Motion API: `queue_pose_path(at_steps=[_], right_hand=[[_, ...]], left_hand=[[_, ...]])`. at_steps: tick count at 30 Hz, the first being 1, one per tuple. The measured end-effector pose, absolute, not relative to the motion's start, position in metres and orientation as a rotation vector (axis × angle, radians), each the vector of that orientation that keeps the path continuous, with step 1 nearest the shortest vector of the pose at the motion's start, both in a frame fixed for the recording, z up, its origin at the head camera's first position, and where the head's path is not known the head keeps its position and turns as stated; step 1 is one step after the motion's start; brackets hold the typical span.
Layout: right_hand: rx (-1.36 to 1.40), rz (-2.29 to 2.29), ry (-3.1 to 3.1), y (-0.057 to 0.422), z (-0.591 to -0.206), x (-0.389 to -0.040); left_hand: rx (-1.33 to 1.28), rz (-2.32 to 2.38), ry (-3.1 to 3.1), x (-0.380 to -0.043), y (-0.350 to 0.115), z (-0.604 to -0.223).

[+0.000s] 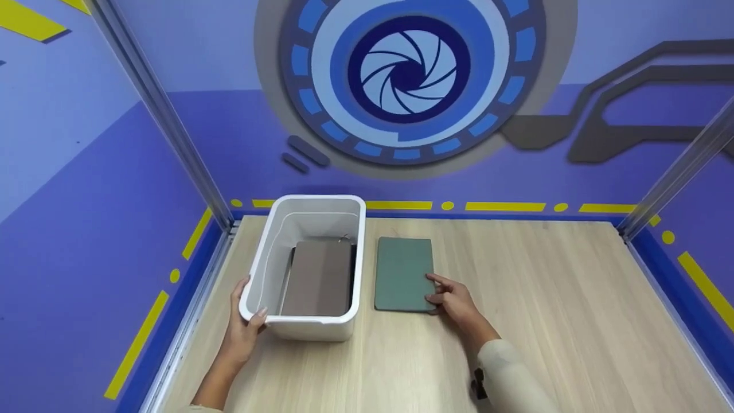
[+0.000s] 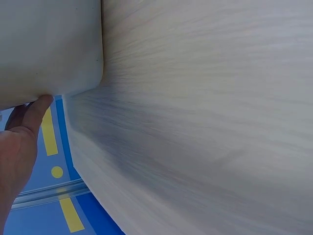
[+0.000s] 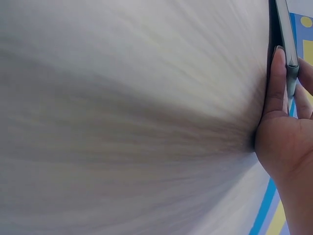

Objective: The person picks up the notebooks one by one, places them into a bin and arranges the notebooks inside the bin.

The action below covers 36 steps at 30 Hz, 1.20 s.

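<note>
A white plastic bin stands at the left of the table. My left hand grips its near left corner, thumb over the rim and fingers along the outer wall; the left wrist view shows fingertips against the bin's side. Inside lies a brown-covered notebook, with dark edges of something under it. To the right of the bin is a green-covered notebook. My right hand pinches its near right edge. In the right wrist view, the notebook's pale page edge shows between thumb and fingers.
The bin and green notebook are on a light wood-grain table. A blue printed wall rises behind it, with metal frame posts at both back corners. A thin looped item shows at the brown notebook's far end.
</note>
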State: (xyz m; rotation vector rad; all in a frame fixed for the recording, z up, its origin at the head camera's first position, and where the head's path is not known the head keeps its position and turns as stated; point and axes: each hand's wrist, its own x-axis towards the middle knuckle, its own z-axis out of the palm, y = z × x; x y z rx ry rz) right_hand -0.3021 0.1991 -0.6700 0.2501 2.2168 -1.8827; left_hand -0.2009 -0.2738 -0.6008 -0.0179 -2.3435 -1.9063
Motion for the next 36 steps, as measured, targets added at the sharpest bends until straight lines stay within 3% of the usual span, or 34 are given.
queue_pose_path(at_steps=[36], right_hand=[[0.276,-1.91,2.205,0.1985,-0.6698,-0.3019]], left_hand=[[-0.019,-1.932,-2.32,-0.2,-0.2742,-0.601]])
